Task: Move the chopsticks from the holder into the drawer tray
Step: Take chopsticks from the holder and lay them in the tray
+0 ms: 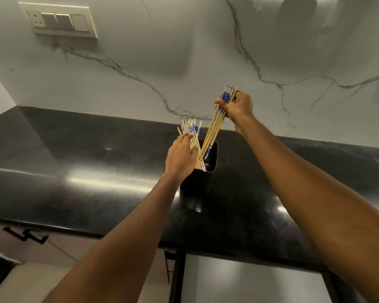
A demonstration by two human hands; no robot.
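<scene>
Right hand (235, 108), centre-right of the frame, fingers clenched round a bundle of bamboo chopsticks with blue-and-white patterned tops (214, 125), long axis slanting down-left, tips just inside the square black holder (202, 171) on the glossy black counter (96, 160). Left hand (181, 158) grips the remaining chopsticks (190, 132), standing in the holder.

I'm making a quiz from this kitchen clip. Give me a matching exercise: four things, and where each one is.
Things:
1. tall black holder
2. raised bundle of bamboo chopsticks
3. cream switch panel
4. left hand

Places:
A. on the marble wall, upper left
B. in the right hand grip
C. on the black countertop
D. at the chopsticks standing in the holder

Pairs: 1-C, 2-B, 3-A, 4-D
</scene>
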